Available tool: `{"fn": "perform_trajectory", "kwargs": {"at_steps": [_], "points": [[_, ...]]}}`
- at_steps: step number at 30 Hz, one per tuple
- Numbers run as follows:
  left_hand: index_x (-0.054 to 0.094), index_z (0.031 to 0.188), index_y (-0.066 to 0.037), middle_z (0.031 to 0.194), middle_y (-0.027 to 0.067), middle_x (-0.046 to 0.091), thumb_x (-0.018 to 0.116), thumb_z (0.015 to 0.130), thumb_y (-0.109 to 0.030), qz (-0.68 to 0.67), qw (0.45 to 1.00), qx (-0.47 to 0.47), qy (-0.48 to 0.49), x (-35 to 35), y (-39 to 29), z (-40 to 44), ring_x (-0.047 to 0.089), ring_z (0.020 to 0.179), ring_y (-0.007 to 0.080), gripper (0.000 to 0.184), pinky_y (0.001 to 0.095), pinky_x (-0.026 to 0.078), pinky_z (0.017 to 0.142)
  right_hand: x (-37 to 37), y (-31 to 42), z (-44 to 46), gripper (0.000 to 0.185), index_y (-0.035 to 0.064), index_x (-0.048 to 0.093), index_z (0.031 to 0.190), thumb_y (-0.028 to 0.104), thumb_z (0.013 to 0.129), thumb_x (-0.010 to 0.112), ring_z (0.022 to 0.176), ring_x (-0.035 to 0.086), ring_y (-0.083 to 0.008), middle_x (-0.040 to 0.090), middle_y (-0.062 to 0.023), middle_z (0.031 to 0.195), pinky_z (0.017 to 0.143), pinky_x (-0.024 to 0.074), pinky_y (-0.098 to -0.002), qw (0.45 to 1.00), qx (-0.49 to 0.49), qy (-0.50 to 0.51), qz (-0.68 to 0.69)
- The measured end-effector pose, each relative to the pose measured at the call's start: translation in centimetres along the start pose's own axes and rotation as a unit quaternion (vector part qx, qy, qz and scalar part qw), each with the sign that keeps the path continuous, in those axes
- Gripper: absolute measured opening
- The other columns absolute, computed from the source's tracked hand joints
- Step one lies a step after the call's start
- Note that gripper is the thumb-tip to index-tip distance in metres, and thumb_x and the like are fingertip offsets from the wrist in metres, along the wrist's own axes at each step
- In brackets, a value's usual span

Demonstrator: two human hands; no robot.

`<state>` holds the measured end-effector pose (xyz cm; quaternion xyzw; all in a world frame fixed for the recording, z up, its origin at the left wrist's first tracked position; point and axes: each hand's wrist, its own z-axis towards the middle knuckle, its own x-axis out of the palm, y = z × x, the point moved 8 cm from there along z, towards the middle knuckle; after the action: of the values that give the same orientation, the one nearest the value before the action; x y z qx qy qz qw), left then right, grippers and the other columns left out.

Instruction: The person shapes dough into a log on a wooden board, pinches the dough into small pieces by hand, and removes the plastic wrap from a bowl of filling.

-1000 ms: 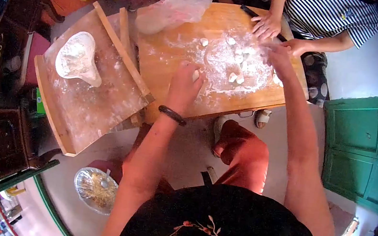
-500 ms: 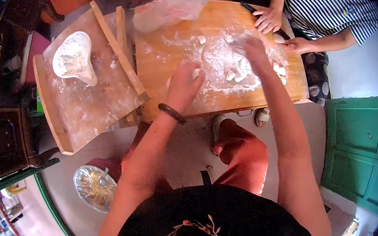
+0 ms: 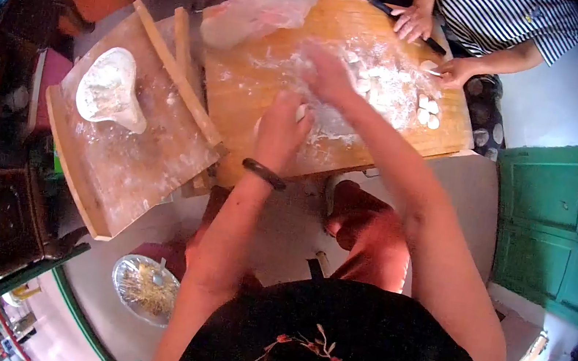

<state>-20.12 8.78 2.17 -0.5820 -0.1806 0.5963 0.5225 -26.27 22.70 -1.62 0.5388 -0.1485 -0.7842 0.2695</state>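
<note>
My left hand [image 3: 283, 128] is closed over the floured wooden board [image 3: 243, 85]. A pale piece of dough [image 3: 301, 113] pokes out between its thumb and fingers. My right hand [image 3: 327, 75] is just above and to the right of it, over the flour, with its fingers smeared by motion. Whether it holds anything cannot be seen. Small dough pieces [image 3: 428, 113] lie in a cluster on the board's right side, and more sit in the white flour [image 3: 390, 95] near the middle.
Across the board, another person's hand [image 3: 413, 24] rests by a dark-handled tool [image 3: 435, 47]; their other hand [image 3: 458, 71] holds a flat dough piece [image 3: 429, 66]. A crumpled plastic bag [image 3: 265, 11] lies at the back. To the left are wooden bars [image 3: 172, 64] and a flour-filled white container [image 3: 107, 85].
My right hand has moved left, from the dough pieces toward my left hand. My left hand stays nearly in place, still closed on dough. The other person's right-side dough piece has tilted slightly.
</note>
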Motion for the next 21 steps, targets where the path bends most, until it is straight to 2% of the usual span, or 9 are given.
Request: {"fn": "perform_trajectory", "kwargs": {"at_steps": [3, 4, 7, 9, 11, 12, 15, 19, 21], "points": [[0.061, 0.096, 0.0, 0.093, 0.0195, 0.058, 0.062, 0.081, -0.017, 0.01, 1.0, -0.018, 0.018, 0.1, 0.6, 0.3, 0.056, 0.089, 0.0367, 0.023, 0.0405, 0.046, 0.078, 3.0, 2.0, 0.0, 0.04, 0.0118, 0.054, 0.122, 0.032, 0.087, 0.053, 0.129, 0.037, -0.0281, 0.045, -0.0124, 0.135, 0.1, 0.0304, -0.058, 0.964, -0.066, 0.025, -0.257], [0.061, 0.096, 0.0, 0.093, 0.0196, 0.058, 0.062, 0.081, -0.018, 0.021, 0.999, -0.027, 0.022, 0.1, 0.9, 0.2, 0.056, 0.09, 0.0366, 0.024, 0.0402, 0.046, 0.078, 3.6, 0.8, 0.3, 0.045, 0.0138, 0.051, 0.127, 0.036, 0.088, 0.051, 0.134, 0.03, -0.0259, 0.039, -0.0111, 0.14, 0.101, 0.0236, -0.0637, 0.956, -0.046, 0.062, -0.285], [0.062, 0.098, 0.0, 0.094, 0.0198, 0.06, 0.062, 0.082, -0.019, 0.032, 0.999, -0.016, 0.019, 0.4, 1.8, -0.1, 0.058, 0.089, 0.0362, 0.025, 0.0398, 0.047, 0.078, 0.0, -4.7, -0.7, 0.049, 0.0151, 0.046, 0.133, 0.036, 0.089, 0.049, 0.134, 0.029, -0.0271, 0.037, -0.0109, 0.141, 0.105, 0.0199, -0.0599, 0.938, 0.113, 0.171, -0.28], [0.062, 0.099, 0.0, 0.095, 0.0199, 0.062, 0.062, 0.082, -0.02, 0.037, 0.999, -0.019, 0.025, 0.5, 1.8, -0.1, 0.059, 0.089, 0.0359, 0.026, 0.0396, 0.047, 0.077, -3.8, -7.4, -3.0, 0.055, 0.017, 0.036, 0.14, 0.037, 0.09, 0.048, 0.137, 0.023, -0.0263, 0.029, -0.0093, 0.146, 0.108, 0.0162, -0.0576, 0.949, 0.152, 0.152, -0.232], [0.063, 0.099, -0.001, 0.096, 0.0198, 0.063, 0.062, 0.082, -0.021, 0.05, 0.997, -0.043, 0.045, 0.5, 1.2, 0.0, 0.06, 0.089, 0.0355, 0.027, 0.0394, 0.048, 0.077, -7.2, -7.2, -5.4, 0.057, 0.0183, 0.033, 0.142, 0.037, 0.09, 0.047, 0.14, 0.018, -0.0263, 0.022, -0.011, 0.15, 0.11, 0.0124, -0.0553, 0.929, 0.153, 0.123, -0.314], [0.062, 0.099, -0.001, 0.096, 0.0191, 0.062, 0.06, 0.083, -0.021, 0.045, 0.998, -0.027, 0.041, 0.7, 1.2, 0.0, 0.059, 0.089, 0.0356, 0.026, 0.0405, 0.048, 0.076, -7.7, -8.3, -6.8, 0.061, 0.019, 0.028, 0.144, 0.035, 0.09, 0.049, 0.141, 0.012, -0.03, 0.015, -0.0136, 0.152, 0.111, 0.0131, -0.0511, 0.926, 0.161, 0.153, -0.305], [0.061, 0.099, -0.003, 0.096, 0.0176, 0.061, 0.058, 0.084, -0.021, 0.044, 0.998, -0.002, 0.038, 1.2, 1.2, -0.4, 0.059, 0.087, 0.0357, 0.024, 0.0427, 0.048, 0.075, -6.9, -6.5, -9.1, 0.061, 0.0139, 0.024, 0.145, 0.034, 0.092, 0.046, 0.142, 0.007, -0.0302, 0.014, -0.0158, 0.152, 0.112, 0.0106, -0.0494, 0.963, 0.132, 0.102, -0.213], [0.062, 0.098, -0.003, 0.095, 0.0174, 0.061, 0.06, 0.083, -0.021, 0.064, 0.997, -0.008, 0.047, 1.4, 1.1, -0.2, 0.059, 0.087, 0.0354, 0.024, 0.0427, 0.048, 0.075, -3.9, 1.0, -6.4, 0.059, 0.0158, 0.029, 0.143, 0.04, 0.092, 0.045, 0.141, 0.012, -0.0299, 0.016, -0.0146, 0.151, 0.114, 0.0102, -0.0456, 0.944, 0.154, 0.11, -0.271], [0.062, 0.098, -0.004, 0.095, 0.0175, 0.061, 0.06, 0.082, -0.021, 0.066, 0.997, -0.007, 0.046, 1.6, 1.0, -0.6, 0.059, 0.087, 0.0353, 0.024, 0.0427, 0.048, 0.074, -2.8, -0.1, -4.3, 0.062, 0.0117, 0.029, 0.143, 0.034, 0.089, 0.051, 0.14, 0.015, -0.0313, 0.02, -0.0138, 0.15, 0.113, 0.0133, -0.0472, 0.94, 0.116, 0.117, -0.299]]}}
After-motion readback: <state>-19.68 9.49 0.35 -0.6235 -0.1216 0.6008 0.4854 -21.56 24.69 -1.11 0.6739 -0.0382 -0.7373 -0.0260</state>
